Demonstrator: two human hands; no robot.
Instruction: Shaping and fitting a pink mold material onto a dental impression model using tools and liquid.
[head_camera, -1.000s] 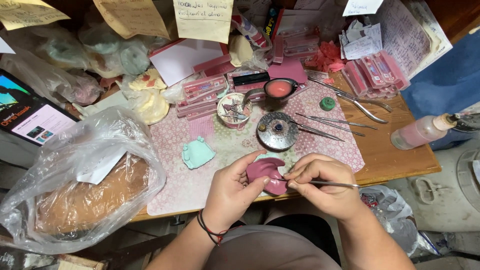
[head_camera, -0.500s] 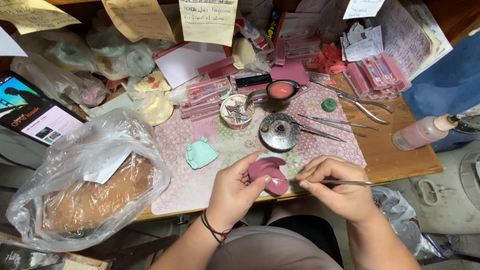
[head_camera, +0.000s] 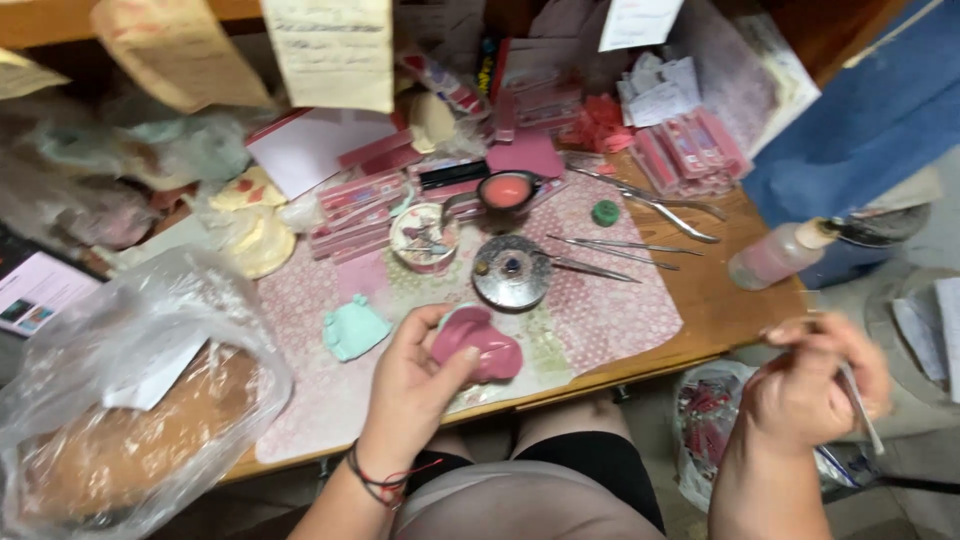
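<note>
My left hand (head_camera: 415, 385) is cupped around a pink heart-shaped piece (head_camera: 480, 348); thumb and fingers curl loosely about its left edge, and it rests in them just above the near table edge. Its surface looks smooth and matte, like moulded clay or soft plastic. A dark cord bracelet (head_camera: 375, 485) circles that wrist.

My right hand (head_camera: 815, 385) is off the table to the right, over the floor, fingers pinched shut on a thin metal tool (head_camera: 860, 410); the tool is blurred and I cannot tell its tip.

Left of my left fingers lies a mint-green moulded piece (head_camera: 352, 330), rounded with small ears. Just beyond the fingertips sits a round metal dish (head_camera: 512, 272), shiny and dark-centred. Right of it lie slender steel tweezers (head_camera: 600, 255) and long forceps (head_camera: 660, 205). Further on stand a small patterned cup (head_camera: 425, 238), a dark pot of coral-pink paste (head_camera: 507, 190) and a small green cap (head_camera: 605, 212).

The surface is a wooden table (head_camera: 745, 310) under a pale pink patterned mat (head_camera: 610, 310). Far left, a crinkled clear plastic bag (head_camera: 130, 400) holds something brown. A clear squeeze bottle (head_camera: 780, 255) lies at the right edge. Paper notes (head_camera: 330, 50) hang at the back.
</note>
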